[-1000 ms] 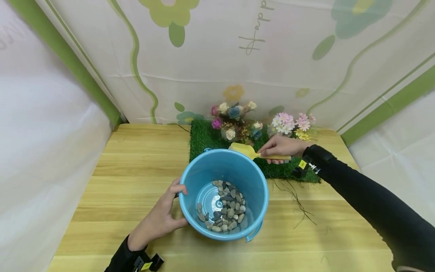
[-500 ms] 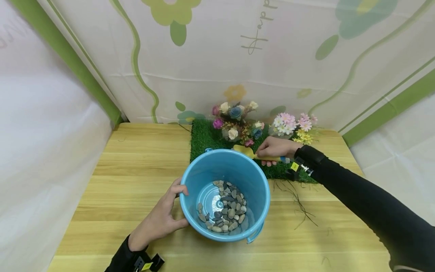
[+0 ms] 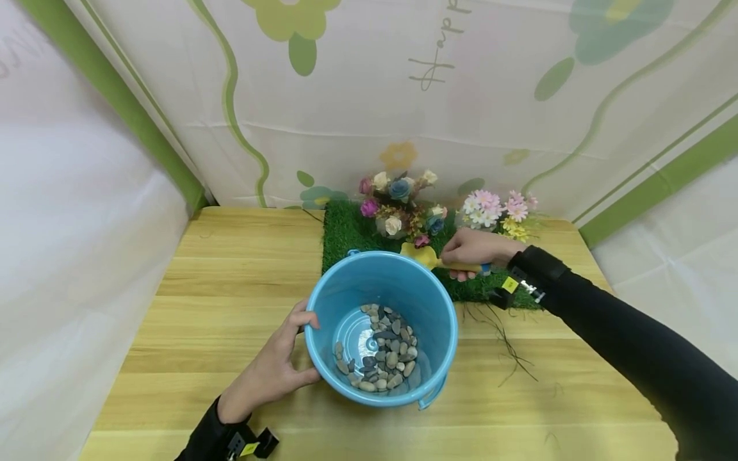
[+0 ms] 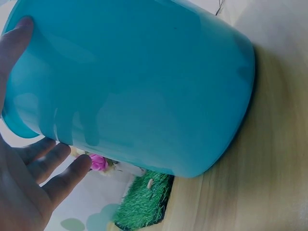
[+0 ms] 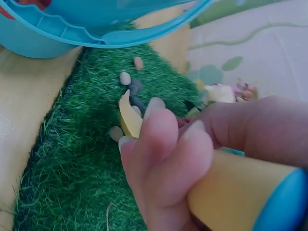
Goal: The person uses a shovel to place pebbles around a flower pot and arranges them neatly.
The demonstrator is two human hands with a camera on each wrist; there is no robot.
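A blue bucket [image 3: 323, 301] stands on the table with grey and tan pebbles [image 3: 392, 358] on its bottom. My left hand [image 3: 277, 368] holds its left rim, a finger hooked over the edge and the thumb against the outer wall. Behind the bucket, my right hand [image 3: 475, 250] grips a small trowel [image 3: 419, 255] with a yellow blade and a wooden, blue-ended handle. The blade is low over the artificial turf [image 5: 82, 144]. In the right wrist view, several loose stones [image 5: 125, 78] lie around it, and my fingers hide part of the trowel.
Artificial roses [image 3: 398, 205] rise at the turf's back edge, beside pink, white and yellow flowers [image 3: 496, 210] on the right. Dark thin strands [image 3: 507, 346] lie on the wooden table [image 3: 230, 282]. A printed cloth [image 3: 346, 96] hangs behind.
My right hand and the trowel shifted a little left, then back right, behind the bucket. The blade is slightly farther right than at first. My left hand and the bucket stay put.
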